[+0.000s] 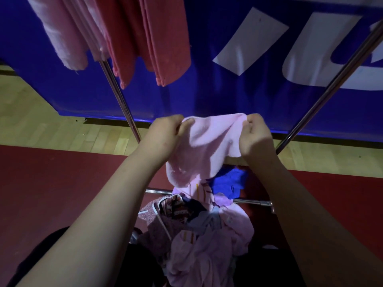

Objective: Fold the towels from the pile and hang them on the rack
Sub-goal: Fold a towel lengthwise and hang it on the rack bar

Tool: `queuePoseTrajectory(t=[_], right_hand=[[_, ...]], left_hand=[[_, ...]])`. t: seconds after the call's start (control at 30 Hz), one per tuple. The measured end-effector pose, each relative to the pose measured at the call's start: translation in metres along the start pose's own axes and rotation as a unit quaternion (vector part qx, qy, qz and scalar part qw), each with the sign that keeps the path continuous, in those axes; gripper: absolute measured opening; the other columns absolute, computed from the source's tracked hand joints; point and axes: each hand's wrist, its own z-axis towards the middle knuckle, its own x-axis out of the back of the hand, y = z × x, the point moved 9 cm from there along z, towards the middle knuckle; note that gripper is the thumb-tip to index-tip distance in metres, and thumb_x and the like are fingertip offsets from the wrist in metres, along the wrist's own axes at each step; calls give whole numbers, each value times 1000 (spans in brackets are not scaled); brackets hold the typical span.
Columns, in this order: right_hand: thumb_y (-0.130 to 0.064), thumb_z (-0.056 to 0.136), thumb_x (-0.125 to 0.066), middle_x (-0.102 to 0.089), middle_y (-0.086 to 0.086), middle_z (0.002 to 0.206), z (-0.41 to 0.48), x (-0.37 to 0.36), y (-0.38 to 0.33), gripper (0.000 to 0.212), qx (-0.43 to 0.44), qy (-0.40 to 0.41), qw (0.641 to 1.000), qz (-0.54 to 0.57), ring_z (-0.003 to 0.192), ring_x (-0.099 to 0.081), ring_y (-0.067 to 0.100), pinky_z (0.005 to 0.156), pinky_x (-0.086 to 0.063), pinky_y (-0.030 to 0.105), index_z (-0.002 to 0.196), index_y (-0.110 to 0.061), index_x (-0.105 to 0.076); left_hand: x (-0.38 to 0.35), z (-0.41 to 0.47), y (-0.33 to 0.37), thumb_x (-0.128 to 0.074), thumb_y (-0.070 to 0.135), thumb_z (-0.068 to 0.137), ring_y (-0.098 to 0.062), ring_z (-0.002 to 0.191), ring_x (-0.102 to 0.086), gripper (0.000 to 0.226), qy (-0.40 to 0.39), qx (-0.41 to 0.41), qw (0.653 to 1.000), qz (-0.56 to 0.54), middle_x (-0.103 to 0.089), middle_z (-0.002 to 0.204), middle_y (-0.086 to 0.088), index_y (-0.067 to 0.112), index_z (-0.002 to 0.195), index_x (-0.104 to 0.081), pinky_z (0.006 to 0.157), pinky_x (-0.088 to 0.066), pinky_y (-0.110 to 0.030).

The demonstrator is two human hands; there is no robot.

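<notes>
A light pink towel (204,148) hangs between my two hands above the pile. My left hand (167,131) pinches its upper left corner. My right hand (253,135) pinches the upper right corner. The towel's lower end droops onto the pile (199,235), a heap of pink, patterned and blue cloths below my arms. The rack's slanted metal legs (122,100) rise left and right of my hands. Pale pink towels (62,32) and coral red towels (153,38) hang from the rack at the upper left.
A blue banner with white letters (238,85) stands behind the rack. A low horizontal rack bar (255,201) crosses behind the pile, with a blue cloth (228,183) by it. The floor is dark red mat near me and pale wood beyond.
</notes>
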Motion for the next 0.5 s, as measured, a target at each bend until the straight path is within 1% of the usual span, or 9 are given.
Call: queuePoseTrajectory(t=[0.07, 0.17, 0.23, 0.3, 0.33, 0.37, 0.4, 0.43, 0.5], right_hand=[[-8, 101, -39, -49, 4, 81, 1, 9, -1, 17, 2, 31, 999, 8, 78, -45, 20, 65, -27, 21, 103, 3, -52], [-9, 101, -39, -45, -4, 71, 1, 22, -6, 18, 11, 74, 997, 6, 73, -43, 17, 64, -26, 20, 104, 3, -52], [-8, 101, -38, -41, -10, 69, -3, 47, -32, 19, 77, 140, 987, 13, 65, -40, 9, 62, -27, 18, 101, 4, -53], [-8, 102, -37, -40, -13, 70, -8, 73, -65, 20, 150, 198, 967, 48, 60, -40, 3, 61, -31, 13, 100, 3, -53], [-8, 102, -36, -41, -15, 71, -8, 82, -78, 20, 175, 210, 960, 62, 61, -42, 0, 61, -32, 13, 101, 2, -54], [-9, 103, -36, -42, -15, 71, -6, 84, -85, 20, 182, 208, 959, 63, 62, -43, -1, 61, -34, 14, 102, 0, -54], [-10, 102, -37, -44, -15, 72, -2, 81, -86, 20, 170, 191, 965, 55, 62, -43, -1, 62, -35, 17, 103, -2, -55], [-11, 101, -39, -47, -13, 74, 3, 74, -83, 20, 137, 160, 977, 39, 64, -44, 1, 65, -36, 21, 104, -3, -57], [-13, 100, -42, -54, -7, 83, 8, 61, -69, 19, 58, 106, 992, 22, 76, -49, 6, 70, -37, 22, 104, -6, -59]], left_hand=[[-10, -2, -2, -44, 43, 101, -35, 70, -51, 45, -26, 15, 999, 12, -47, 62, -8, 9, 71, -45, 59, -29, -38], [-9, -1, -6, -41, 46, 101, -37, 76, -55, 44, -25, 39, 998, 39, -51, 66, -8, 15, 70, -43, 62, -34, -37], [14, -1, 8, -40, 46, 101, -35, 73, -54, 42, 45, 15, 999, 22, -48, 61, -1, 18, 70, -41, 60, -34, -37], [53, -5, 31, -40, 42, 102, -21, 61, -45, 40, 162, -25, 986, -38, -40, 57, 4, 16, 72, -41, 57, -30, -35], [70, -7, 40, -40, 39, 103, -14, 56, -40, 39, 210, -38, 974, -71, -39, 56, 5, 15, 73, -42, 54, -28, -30], [79, -7, 45, -41, 37, 103, -13, 55, -40, 38, 233, -44, 967, -93, -39, 56, 5, 13, 74, -42, 52, -26, -25], [80, -5, 48, -42, 36, 103, -13, 56, -42, 37, 230, -49, 967, -95, -41, 57, 4, 11, 75, -44, 52, -26, -25], [75, -1, 50, -43, 35, 102, -15, 58, -44, 37, 207, -49, 974, -78, -45, 60, 1, 8, 76, -47, 53, -26, -28], [60, 1, 51, -46, 34, 101, -27, 64, -46, 38, 161, -47, 985, -40, -48, 62, -7, 6, 76, -49, 56, -24, -33]])
